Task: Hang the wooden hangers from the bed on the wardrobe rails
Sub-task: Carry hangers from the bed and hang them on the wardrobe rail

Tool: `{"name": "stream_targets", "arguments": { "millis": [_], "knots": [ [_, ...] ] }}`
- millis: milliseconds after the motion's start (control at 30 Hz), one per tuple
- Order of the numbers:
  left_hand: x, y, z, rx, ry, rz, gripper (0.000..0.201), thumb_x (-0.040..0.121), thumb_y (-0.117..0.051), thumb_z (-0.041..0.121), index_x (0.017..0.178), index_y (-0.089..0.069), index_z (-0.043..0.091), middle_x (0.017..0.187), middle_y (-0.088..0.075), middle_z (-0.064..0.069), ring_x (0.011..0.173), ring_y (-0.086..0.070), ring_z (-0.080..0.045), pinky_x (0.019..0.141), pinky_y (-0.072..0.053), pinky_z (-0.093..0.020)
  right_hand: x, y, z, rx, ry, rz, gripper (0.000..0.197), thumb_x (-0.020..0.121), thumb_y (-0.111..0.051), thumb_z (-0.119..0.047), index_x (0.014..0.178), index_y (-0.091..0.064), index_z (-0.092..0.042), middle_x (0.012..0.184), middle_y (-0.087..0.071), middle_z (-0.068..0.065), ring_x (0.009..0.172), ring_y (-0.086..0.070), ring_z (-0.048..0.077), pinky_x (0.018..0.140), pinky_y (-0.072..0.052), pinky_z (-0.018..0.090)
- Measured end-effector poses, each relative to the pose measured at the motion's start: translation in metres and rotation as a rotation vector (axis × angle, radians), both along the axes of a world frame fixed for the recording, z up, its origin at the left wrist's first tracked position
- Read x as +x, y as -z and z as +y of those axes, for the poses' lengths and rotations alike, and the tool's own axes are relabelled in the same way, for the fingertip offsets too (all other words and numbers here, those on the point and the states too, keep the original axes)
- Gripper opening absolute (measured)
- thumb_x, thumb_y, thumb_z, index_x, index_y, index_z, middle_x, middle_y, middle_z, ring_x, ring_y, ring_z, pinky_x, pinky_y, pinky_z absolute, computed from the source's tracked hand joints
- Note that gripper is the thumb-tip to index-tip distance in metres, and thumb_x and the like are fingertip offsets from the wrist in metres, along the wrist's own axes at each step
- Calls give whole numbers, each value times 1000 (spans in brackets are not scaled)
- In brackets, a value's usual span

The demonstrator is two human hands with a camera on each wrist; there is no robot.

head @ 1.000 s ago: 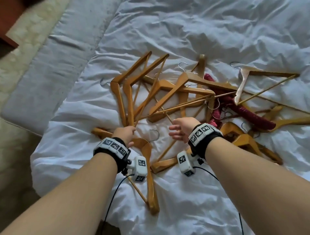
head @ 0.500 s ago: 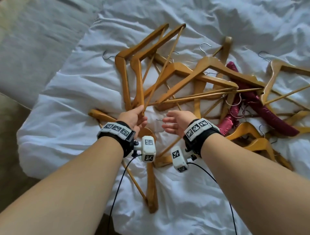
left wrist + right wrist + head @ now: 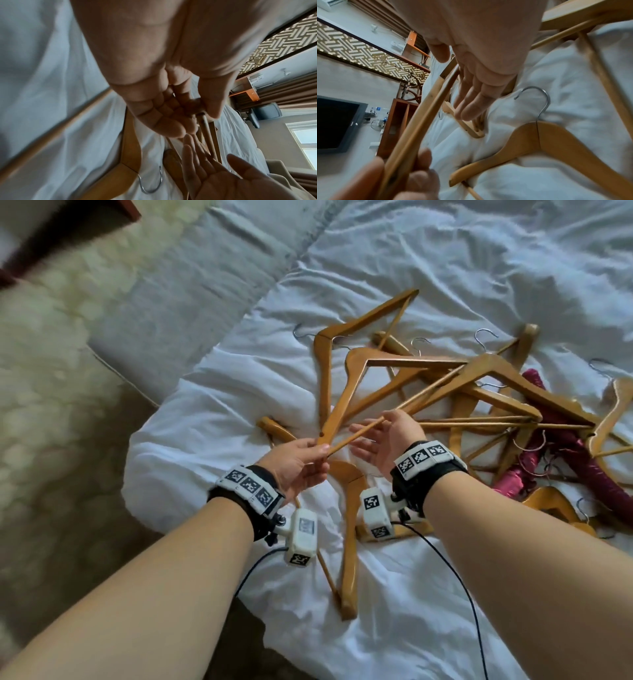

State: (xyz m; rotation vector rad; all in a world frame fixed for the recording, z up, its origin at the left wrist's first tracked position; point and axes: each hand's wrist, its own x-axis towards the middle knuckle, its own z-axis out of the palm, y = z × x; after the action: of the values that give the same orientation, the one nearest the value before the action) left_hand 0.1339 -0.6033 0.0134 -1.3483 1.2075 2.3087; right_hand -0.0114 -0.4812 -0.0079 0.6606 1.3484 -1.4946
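Observation:
A heap of wooden hangers (image 3: pixel 479 405) with metal hooks lies tangled on the white duvet (image 3: pixel 445 268). My left hand (image 3: pixel 320 451) pinches the near tip of one wooden hanger (image 3: pixel 346 398), where its arm and bar meet, and holds that end off the bed. The left wrist view shows thumb and curled fingers (image 3: pixel 197 117) closed on the tip. My right hand (image 3: pixel 373 436) is open just right of it, palm turned left, fingers straight beside the bar. Another wooden hanger (image 3: pixel 349 542) lies flat under both wrists, with its hook (image 3: pixel 537 97) on the sheet.
Dark red padded hangers (image 3: pixel 582 460) are mixed into the right side of the heap. A grey pad (image 3: pixel 191 296) lies along the bed's left side, with pale carpet (image 3: pixel 51 405) beyond. The duvet's corner drops off at lower left. A dark screen (image 3: pixel 335 124) and wooden shelving stand across the room.
My left hand has taken the near end of a hanger and raised it out of the heap. My right hand has risen and opened beside the bar.

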Motion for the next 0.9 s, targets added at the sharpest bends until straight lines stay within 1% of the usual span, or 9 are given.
{"name": "stream_targets", "arguments": {
  "millis": [100,233,367,433,533,633,700,767,900],
  "knots": [
    [26,-16,-3,-55,0,4,3,97,-62,8,95,-62,9,73,-60,-5,65,-61,-12,57,-56,-20,13,-16,-10,24,29,6,34,96,-46,-37,113,-53,-9,114,-70,18,84,-71,36,79,-58,48],
    [67,-40,-10,-206,49,-7,15,92,-67,1,93,-59,15,76,-65,-2,67,-63,-13,60,-54,-22,36,-44,-32,50,-77,42,68,80,-65,-59,133,-50,-19,125,-59,13,89,-70,40,74,-58,52],
    [116,-75,-19,-415,163,-54,26,84,-73,-5,93,-57,14,81,-64,-3,70,-62,-14,65,-56,-26,65,-74,-54,66,-219,99,86,66,-71,-70,138,-44,-33,144,-44,5,111,-59,39,92,-52,53],
    [145,-96,-22,-503,211,-95,27,82,-74,-6,97,-57,10,85,-63,-4,71,-61,-15,63,-56,-25,85,-94,-65,77,-321,145,80,68,-73,-62,136,-45,-31,146,-41,4,119,-51,35,98,-47,51],
    [198,-129,-23,-646,299,-165,22,81,-77,0,95,-62,8,85,-63,-7,71,-61,-18,65,-56,-28,121,-126,-79,57,-428,229,41,68,-79,-39,94,-56,-17,120,-53,8,108,-56,31,99,-47,49],
    [260,-162,-13,-768,361,-264,21,80,-80,10,93,-63,13,80,-65,-3,70,-62,-18,74,-57,-37,162,-152,-92,21,-494,266,47,50,-85,-37,80,-59,-12,87,-62,13,79,-63,28,85,-53,39],
    [302,-179,-1,-799,320,-288,21,79,-80,15,91,-64,18,78,-66,0,69,-64,-17,75,-58,-40,199,-172,-98,-44,-469,207,37,72,-80,-32,92,-58,-9,83,-60,13,71,-64,30,81,-56,42],
    [347,-194,13,-849,275,-339,21,78,-81,21,89,-64,25,79,-68,4,71,-65,-16,70,-57,-35,243,-198,-103,-95,-449,190,25,86,-72,-27,94,-56,-10,92,-60,14,74,-64,29,78,-57,42],
    [463,-224,53,-872,17,-414,23,80,-82,21,95,-66,29,89,-70,7,71,-64,-10,66,-51,-27,355,-243,-104,-205,-628,254,33,83,-73,-32,96,-58,-5,90,-63,15,78,-65,32,76,-58,49]
  ]
}}
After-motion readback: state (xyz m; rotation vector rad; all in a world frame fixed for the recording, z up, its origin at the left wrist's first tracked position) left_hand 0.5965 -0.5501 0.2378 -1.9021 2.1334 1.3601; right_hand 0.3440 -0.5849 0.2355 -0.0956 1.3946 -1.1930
